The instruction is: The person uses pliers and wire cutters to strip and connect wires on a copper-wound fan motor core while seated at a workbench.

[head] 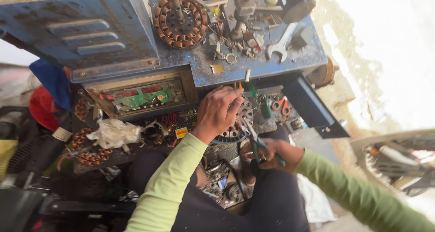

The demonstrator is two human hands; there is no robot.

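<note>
Two hands at work: my left hand [217, 110] clamps down on the round stator [235, 123] at the bench [272, 64] edge, while my right hand [272, 152], at five o'clock of it, grips green-handled pliers [256, 141]. I'd judge it best to pin the stator firmly and nip small.

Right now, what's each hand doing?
Left hand: closed on the round stator.
Right hand: closed on green-handled pliers.

Counted: two hands, left [218, 110] and right [272, 151]; three copper-wound round stators [180, 20]; one grey steel open-ended spanner [281, 43]; one pair of orange-handled scissors [281, 106].
</note>
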